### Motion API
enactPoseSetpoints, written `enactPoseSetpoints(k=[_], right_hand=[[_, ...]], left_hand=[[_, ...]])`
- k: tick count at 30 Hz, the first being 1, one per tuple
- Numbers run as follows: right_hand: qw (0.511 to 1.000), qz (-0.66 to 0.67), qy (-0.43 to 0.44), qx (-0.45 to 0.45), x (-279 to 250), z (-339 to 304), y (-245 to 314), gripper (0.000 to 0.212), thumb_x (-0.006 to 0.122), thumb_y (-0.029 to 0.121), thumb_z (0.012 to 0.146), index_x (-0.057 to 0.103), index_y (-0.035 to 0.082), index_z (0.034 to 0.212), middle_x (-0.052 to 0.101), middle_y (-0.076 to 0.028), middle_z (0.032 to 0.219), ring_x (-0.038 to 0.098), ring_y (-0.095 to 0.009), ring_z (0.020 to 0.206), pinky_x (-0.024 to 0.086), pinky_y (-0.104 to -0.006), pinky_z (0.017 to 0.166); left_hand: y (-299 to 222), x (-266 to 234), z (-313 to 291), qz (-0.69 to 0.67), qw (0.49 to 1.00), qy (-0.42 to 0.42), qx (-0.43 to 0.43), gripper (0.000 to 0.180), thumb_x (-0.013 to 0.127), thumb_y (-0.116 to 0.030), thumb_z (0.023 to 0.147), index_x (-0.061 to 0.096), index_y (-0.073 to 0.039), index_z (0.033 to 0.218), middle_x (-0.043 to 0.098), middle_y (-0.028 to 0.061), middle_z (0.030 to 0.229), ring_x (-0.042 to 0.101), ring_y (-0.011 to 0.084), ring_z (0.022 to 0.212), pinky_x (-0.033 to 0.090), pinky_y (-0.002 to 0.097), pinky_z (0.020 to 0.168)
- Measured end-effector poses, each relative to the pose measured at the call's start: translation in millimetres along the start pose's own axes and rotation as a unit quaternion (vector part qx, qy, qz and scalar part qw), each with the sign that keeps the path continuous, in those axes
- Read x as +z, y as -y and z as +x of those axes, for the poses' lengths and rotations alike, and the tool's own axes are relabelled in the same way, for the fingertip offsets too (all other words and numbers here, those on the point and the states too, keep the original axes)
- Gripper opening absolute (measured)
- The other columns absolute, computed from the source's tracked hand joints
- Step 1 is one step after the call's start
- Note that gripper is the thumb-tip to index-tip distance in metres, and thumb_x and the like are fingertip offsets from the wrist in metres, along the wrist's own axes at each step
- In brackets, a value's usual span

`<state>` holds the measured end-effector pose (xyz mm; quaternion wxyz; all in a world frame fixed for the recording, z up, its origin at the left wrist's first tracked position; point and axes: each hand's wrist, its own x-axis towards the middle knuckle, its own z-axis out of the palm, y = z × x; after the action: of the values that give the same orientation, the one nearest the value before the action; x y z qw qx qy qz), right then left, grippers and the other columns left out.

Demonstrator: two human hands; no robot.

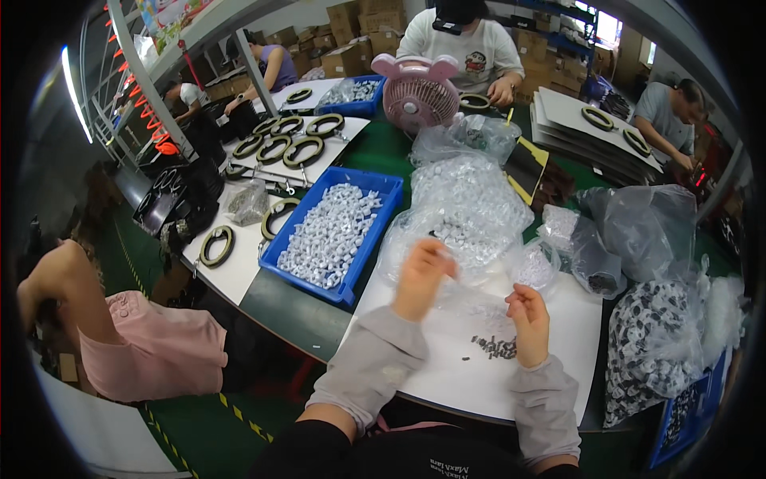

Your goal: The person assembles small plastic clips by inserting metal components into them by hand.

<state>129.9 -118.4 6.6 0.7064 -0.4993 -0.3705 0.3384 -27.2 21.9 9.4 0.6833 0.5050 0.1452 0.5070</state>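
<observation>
My left hand [422, 279] is raised over the white board [383, 303], at the near edge of a clear plastic bag [471, 195] with small pale parts in it. Its fingers are smeared by motion, so any hold is unclear. To the right, my right hand [530, 327] has its fingers drawn together in a pinch; whatever they hold is too small to make out. Beside that hand lies a loose pile of small dark pieces [496, 348] on the board. Left of my left hand stands a blue tray [348, 294] of small white plastic parts [331, 235].
Clear bags [638, 227] and a large bag of black-and-white parts [650, 343] crowd the right side. A pink fan [420, 94] stands at the back. Dark green rings [304, 152] lie at left. A person in pink [152, 343] is close on the left; others work beyond.
</observation>
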Motion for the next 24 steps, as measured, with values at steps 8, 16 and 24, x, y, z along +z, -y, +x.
enactPoseSetpoints(k=[8, 16, 24], right_hand=[[0.997, -0.074, 0.002, 0.023, -8.5, -4.0, -20.9, 0.021, 0.053, 0.009, 0.091, 0.054, 0.000, 0.110, 0.054, 0.000, 0.090, 0.047, -0.005, 0.077, 0.039, -0.0187, 0.069], [0.999, -0.030, -0.005, -0.040, 0.3, -3.1, -22.0, 0.023, 0.051, 0.009, 0.091, 0.052, -0.001, 0.113, 0.056, -0.002, 0.095, 0.049, -0.007, 0.082, 0.041, -0.0208, 0.076], [0.995, -0.072, -0.016, -0.065, -10.1, 0.7, -22.1, 0.020, 0.053, 0.004, 0.088, 0.054, -0.002, 0.108, 0.049, -0.004, 0.097, 0.048, -0.008, 0.078, 0.040, -0.0207, 0.073]], left_hand=[[-78.1, -28.5, 39.2, -0.291, 0.936, -0.186, -0.068, 0.058, 0.052, -0.039, 0.090, 0.024, -0.011, 0.133, 0.035, 0.0235, 0.131, 0.040, 0.0386, 0.121, 0.032, 0.0454, 0.101], [-174.8, 112.5, -45.6, -0.443, 0.834, 0.281, 0.170, 0.073, 0.042, -0.045, 0.092, -0.006, -0.027, 0.145, -0.003, 0.0113, 0.151, 0.057, 0.0330, 0.103, 0.038, 0.0500, 0.097], [-146.4, 122.8, -49.6, -0.494, 0.765, 0.376, 0.170, 0.067, 0.052, -0.031, 0.091, 0.012, -0.027, 0.145, 0.013, 0.0075, 0.149, 0.064, 0.0320, 0.085, 0.041, 0.0510, 0.090]])
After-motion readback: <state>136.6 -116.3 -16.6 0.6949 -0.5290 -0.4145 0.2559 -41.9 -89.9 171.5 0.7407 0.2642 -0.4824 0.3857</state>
